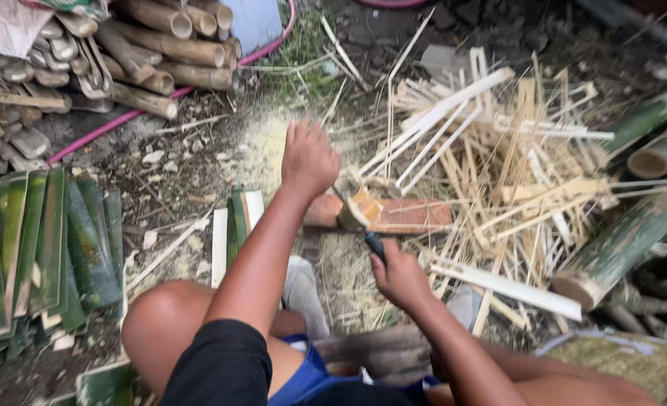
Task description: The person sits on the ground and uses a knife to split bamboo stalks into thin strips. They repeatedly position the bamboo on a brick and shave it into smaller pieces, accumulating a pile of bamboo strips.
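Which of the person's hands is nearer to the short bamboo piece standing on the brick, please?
Left. The left hand is right beside the short bamboo piece at its top; the right hand is lower down, gripping a knife handle below it.

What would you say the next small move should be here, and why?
Probably press the blade further down: the right hand grips the knife handle, its edge is set in the bamboo piece on the brick, steadied by the left hand.
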